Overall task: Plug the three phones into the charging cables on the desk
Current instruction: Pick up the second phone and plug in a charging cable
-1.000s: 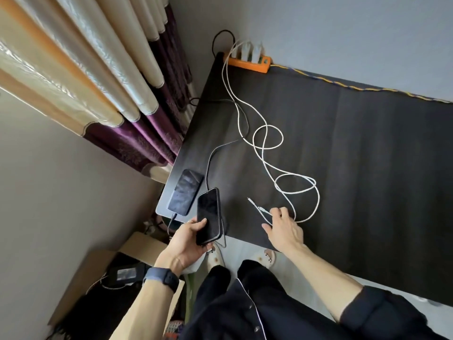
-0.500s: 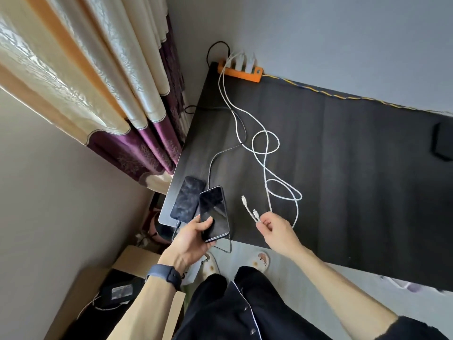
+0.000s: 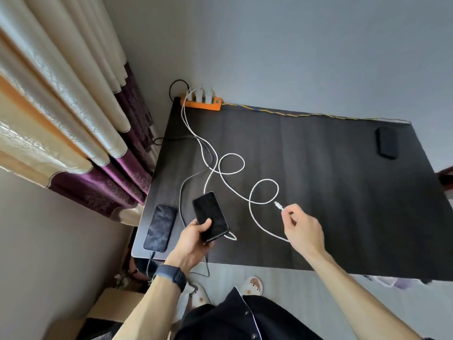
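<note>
My left hand grips a black phone just above the dark desk, a white cable looping from its near end. My right hand pinches a white charging cable just behind its plug, lifted off the desk to the right of that phone. A second dark phone lies flat at the desk's near left corner with a dark cable at its near end. A third black phone lies at the far right. All cables run to chargers in an orange power strip at the far left corner.
Curtains hang left of the desk. A cardboard box sits on the floor below the near left corner. A yellow and blue cord runs along the desk's back edge by the wall. My slippered feet stand under the near edge.
My right hand has lifted one white cable end and carried it to the right, away from the held phone. The third phone at the far right has come into view.
</note>
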`<state>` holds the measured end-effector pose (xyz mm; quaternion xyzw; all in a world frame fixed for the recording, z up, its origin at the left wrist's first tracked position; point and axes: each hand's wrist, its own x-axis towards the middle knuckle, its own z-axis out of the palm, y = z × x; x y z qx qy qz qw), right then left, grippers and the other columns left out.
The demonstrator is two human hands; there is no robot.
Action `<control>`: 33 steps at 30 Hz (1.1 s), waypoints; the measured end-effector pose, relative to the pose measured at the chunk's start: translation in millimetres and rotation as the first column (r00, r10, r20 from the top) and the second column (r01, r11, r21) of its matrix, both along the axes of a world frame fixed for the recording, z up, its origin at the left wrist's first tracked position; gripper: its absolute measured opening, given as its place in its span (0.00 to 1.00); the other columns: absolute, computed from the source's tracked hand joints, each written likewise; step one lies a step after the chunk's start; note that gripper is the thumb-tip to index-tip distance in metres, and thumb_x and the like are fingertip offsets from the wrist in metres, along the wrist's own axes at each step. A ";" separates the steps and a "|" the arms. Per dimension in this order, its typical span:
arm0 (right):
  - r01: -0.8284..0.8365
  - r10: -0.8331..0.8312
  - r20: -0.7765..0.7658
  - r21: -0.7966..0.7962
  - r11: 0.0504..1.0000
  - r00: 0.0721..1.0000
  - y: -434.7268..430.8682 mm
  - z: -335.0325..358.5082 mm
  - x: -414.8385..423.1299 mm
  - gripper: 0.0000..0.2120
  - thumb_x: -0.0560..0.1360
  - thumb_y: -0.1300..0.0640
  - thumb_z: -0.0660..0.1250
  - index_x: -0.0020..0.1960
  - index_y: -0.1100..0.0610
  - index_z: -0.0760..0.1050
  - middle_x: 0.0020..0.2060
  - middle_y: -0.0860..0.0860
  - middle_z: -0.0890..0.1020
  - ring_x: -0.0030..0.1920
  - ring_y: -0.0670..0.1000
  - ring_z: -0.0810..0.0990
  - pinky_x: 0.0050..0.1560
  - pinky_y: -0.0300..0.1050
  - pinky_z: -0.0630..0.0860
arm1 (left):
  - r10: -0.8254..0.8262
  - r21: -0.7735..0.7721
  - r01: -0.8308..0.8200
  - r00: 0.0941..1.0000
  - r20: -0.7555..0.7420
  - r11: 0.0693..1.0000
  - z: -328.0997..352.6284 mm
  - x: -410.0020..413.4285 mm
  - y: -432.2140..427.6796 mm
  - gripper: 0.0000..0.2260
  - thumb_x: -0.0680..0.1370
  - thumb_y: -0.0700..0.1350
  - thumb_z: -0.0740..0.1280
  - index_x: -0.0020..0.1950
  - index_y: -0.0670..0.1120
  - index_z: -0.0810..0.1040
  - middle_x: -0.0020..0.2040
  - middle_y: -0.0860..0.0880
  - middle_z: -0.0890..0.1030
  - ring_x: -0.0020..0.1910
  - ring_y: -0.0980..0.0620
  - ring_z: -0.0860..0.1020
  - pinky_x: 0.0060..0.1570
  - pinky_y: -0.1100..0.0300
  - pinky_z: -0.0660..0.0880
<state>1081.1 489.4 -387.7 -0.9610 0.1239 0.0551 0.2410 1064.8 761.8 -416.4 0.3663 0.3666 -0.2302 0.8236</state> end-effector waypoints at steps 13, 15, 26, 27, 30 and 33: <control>-0.072 0.152 -0.255 0.298 0.952 0.955 15.1 -26.6 -9.1 0.18 0.80 0.47 0.64 0.67 0.51 0.77 0.65 0.48 0.80 0.69 0.51 0.74 0.69 0.46 0.67 | -0.109 0.048 0.105 0.990 0.094 0.993 35.9 9.8 -25.2 0.07 0.80 0.36 0.63 0.52 0.47 0.76 0.42 0.47 0.85 0.35 0.55 0.84 0.28 0.65 0.75; -0.024 0.184 -0.261 0.516 0.856 0.948 47.1 -17.6 -12.3 0.13 0.81 0.47 0.62 0.58 0.50 0.81 0.55 0.45 0.85 0.58 0.47 0.81 0.63 0.45 0.74 | -0.144 0.071 0.138 0.986 0.089 0.988 36.8 6.2 -33.4 0.07 0.79 0.36 0.63 0.52 0.47 0.75 0.45 0.47 0.84 0.35 0.54 0.84 0.28 0.66 0.75; -0.042 0.226 -0.264 0.558 0.829 0.938 35.9 -10.5 -2.0 0.15 0.81 0.46 0.61 0.40 0.49 0.81 0.29 0.41 0.79 0.33 0.43 0.74 0.40 0.41 0.71 | 0.018 0.124 -0.022 0.999 0.037 0.992 31.3 1.3 -25.7 0.06 0.79 0.36 0.64 0.49 0.47 0.74 0.43 0.47 0.84 0.35 0.54 0.83 0.30 0.62 0.74; 0.004 0.191 -0.282 0.570 0.822 0.940 30.4 -12.8 -0.8 0.13 0.82 0.49 0.60 0.45 0.52 0.80 0.32 0.44 0.79 0.33 0.45 0.75 0.41 0.43 0.72 | 0.048 0.134 -0.052 0.998 0.031 0.990 31.5 3.2 -23.2 0.06 0.79 0.37 0.64 0.47 0.48 0.74 0.43 0.47 0.82 0.35 0.54 0.81 0.32 0.62 0.72; 0.085 0.135 -0.317 0.594 0.800 0.939 15.7 -14.1 -1.0 0.11 0.84 0.56 0.55 0.53 0.59 0.74 0.42 0.52 0.81 0.35 0.47 0.75 0.43 0.47 0.74 | 0.129 0.168 -0.128 0.992 0.009 0.977 31.5 9.5 -14.7 0.05 0.79 0.39 0.65 0.47 0.49 0.75 0.43 0.47 0.79 0.38 0.53 0.77 0.37 0.62 0.70; -0.003 0.172 -0.243 0.571 0.821 0.955 8.3 -10.2 -5.3 0.10 0.84 0.50 0.56 0.57 0.47 0.76 0.45 0.48 0.81 0.46 0.48 0.79 0.50 0.44 0.75 | 0.170 0.159 -0.167 0.985 -0.007 0.973 30.5 13.7 -8.8 0.06 0.79 0.37 0.64 0.49 0.48 0.77 0.46 0.44 0.81 0.42 0.49 0.78 0.43 0.59 0.73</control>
